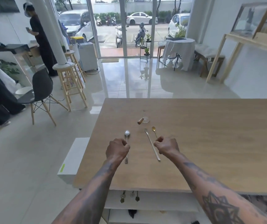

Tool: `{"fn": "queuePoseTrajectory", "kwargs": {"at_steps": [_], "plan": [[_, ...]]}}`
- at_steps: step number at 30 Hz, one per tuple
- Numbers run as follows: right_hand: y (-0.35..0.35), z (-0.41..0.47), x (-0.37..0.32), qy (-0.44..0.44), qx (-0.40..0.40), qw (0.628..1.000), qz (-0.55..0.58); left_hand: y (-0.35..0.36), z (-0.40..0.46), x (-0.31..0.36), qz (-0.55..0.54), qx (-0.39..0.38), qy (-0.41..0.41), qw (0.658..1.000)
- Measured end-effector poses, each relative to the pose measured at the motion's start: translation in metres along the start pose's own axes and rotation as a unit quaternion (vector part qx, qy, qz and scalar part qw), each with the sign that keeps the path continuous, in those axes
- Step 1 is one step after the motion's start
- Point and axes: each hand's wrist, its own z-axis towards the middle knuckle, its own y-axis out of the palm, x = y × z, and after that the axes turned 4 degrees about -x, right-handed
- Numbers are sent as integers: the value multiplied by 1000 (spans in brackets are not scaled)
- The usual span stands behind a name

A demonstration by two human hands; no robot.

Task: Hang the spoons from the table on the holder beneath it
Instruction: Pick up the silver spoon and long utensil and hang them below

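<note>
On the wooden table (pixel 210 143) my left hand (pixel 117 150) is closed around the handle of a silver spoon (pixel 127 133), whose bowl points away from me. My right hand (pixel 166 146) pinches the handle of a small gold spoon (pixel 153 129). Between the two hands a long thin silver spoon (pixel 151 143) lies flat on the table, untouched. Below the table's near edge several small utensils (pixel 130 196) hang from the holder, which is mostly hidden under the tabletop.
A small wooden-handled item with a clear disc (pixel 143 120) lies beyond the spoons. A white box (pixel 73 159) stands at the table's left side. A dark chair (pixel 40 92) and wooden stools (pixel 71 84) stand left on the floor, where two people are.
</note>
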Motion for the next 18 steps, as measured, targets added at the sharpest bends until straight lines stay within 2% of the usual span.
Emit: {"fn": "queuePoseTrajectory", "kwargs": {"at_steps": [5,9,15,18], "plan": [[38,49,-6,37,38,995,-90,26,51,-6,27,-18,-31,999],[53,73,-11,65,58,983,-163,37,77,-10,80,-34,-21,996],[60,94,-15,115,24,975,-187,38,97,-4,68,-67,-43,994],[59,94,-18,104,0,973,-208,37,96,-2,40,-71,-43,996]]}}
